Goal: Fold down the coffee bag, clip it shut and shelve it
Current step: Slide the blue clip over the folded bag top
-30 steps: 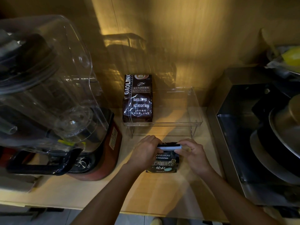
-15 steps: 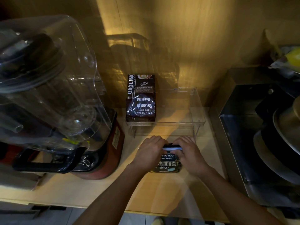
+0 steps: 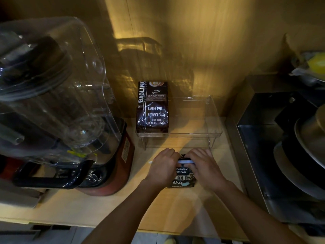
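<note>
Head view looks down on a wooden counter (image 3: 109,212) where a small dark coffee bag (image 3: 182,178) stands just in front of a clear plastic shelf (image 3: 193,132). Both hands are curled tight over its folded top: the left hand (image 3: 162,167) grips the left end and the right hand (image 3: 204,167) the right end, and between them a pale clip (image 3: 184,162) lies across the fold, its tip poking out past the left knuckles. A second ago the hands sat further apart along the clip; now they have drawn in close and pressed together over it, with the bag nudged slightly toward the shelf. To me that reads as the clip being squeezed home, so the folding looks done and the sealing is near its end, though I cannot tell whether it has actually latched. Another coffee bag (image 3: 152,107) already stands at the left of the shelf, leaving open room beside it. A big blender (image 3: 58,106) crowds the left of the counter, so lifting the bag straight forward seems the easier path
</note>
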Available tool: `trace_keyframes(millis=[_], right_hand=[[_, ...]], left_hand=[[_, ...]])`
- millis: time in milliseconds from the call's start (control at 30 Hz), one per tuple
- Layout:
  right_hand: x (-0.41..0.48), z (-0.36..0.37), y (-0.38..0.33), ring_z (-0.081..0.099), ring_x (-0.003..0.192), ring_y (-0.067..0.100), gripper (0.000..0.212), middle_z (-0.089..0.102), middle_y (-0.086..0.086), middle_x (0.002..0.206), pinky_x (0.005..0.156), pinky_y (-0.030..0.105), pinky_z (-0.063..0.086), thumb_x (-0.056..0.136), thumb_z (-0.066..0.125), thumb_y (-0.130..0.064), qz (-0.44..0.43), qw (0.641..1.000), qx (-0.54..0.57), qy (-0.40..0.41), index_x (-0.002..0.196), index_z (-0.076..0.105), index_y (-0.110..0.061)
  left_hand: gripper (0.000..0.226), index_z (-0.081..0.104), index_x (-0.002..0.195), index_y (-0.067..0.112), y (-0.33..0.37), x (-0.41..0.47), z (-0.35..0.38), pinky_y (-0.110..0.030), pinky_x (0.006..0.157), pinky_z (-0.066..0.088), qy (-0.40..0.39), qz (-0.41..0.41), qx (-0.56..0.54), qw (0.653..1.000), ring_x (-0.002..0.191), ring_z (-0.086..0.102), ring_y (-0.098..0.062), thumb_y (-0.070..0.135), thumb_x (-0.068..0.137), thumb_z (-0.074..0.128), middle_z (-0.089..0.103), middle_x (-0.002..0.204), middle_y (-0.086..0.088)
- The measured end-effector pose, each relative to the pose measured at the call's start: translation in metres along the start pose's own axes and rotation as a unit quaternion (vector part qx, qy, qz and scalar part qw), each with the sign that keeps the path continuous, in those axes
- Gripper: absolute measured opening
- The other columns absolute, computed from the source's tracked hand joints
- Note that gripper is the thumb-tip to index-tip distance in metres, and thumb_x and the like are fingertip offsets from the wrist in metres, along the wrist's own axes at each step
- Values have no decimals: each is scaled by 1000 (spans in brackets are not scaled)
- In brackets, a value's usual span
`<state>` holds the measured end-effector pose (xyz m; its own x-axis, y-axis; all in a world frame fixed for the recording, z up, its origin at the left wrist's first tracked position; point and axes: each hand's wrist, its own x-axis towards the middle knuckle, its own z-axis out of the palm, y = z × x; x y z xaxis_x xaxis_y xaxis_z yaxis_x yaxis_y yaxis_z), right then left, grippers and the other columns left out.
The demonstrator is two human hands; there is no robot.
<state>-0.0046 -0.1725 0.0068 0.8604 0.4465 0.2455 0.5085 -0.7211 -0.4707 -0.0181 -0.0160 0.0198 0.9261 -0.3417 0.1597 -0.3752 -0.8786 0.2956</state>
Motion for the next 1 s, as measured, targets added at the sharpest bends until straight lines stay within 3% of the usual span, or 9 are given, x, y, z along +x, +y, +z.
trace_keyframes(millis=[100,200,333,667,767,1000], right_hand=[[1,2,-6,58,84,27,13,65,11,86,78,24,27,73,65,-2,-14,1000,-17,-7,85,61,-4],[2,6,-10,57,81,31,13,64,15,82,78,28,35,70,63,5,10,1000,9,4,82,61,0],[2,5,-8,55,82,29,10,63,15,82,77,30,34,73,65,0,24,999,33,11,83,61,0],[5,5,-10,55,89,24,16,64,7,92,79,29,30,77,65,-11,7,999,-34,-9,92,61,-8],[6,7,-15,58,82,27,17,65,8,85,76,27,28,72,69,-12,-21,997,-65,-25,87,62,-6],[5,12,-19,55,75,28,13,62,13,76,73,38,42,71,71,-7,22,1000,-2,1,78,61,-3]], left_hand=[[14,58,89,2,2,-2,2,-39,72,41,1,13,-2,1000,83,54,-33,1,75,59,61,86,-19],[24,57,102,5,-2,-4,0,-34,78,38,-11,13,6,1000,92,52,-28,12,79,62,61,98,-15],[25,57,105,8,-14,-8,-11,-33,81,36,-10,-24,-11,1000,98,50,-25,24,86,57,61,103,-12],[13,58,95,3,-18,-12,-8,-33,78,35,12,-38,-37,999,93,50,-27,12,84,55,61,96,-16],[10,58,90,1,-16,-14,-8,-33,74,34,20,-21,-40,999,89,51,-31,6,82,56,61,92,-19],[22,60,98,7,-28,-23,-8,-29,77,37,45,-63,-110,991,94,51,-22,23,83,63,61,97,-11]])
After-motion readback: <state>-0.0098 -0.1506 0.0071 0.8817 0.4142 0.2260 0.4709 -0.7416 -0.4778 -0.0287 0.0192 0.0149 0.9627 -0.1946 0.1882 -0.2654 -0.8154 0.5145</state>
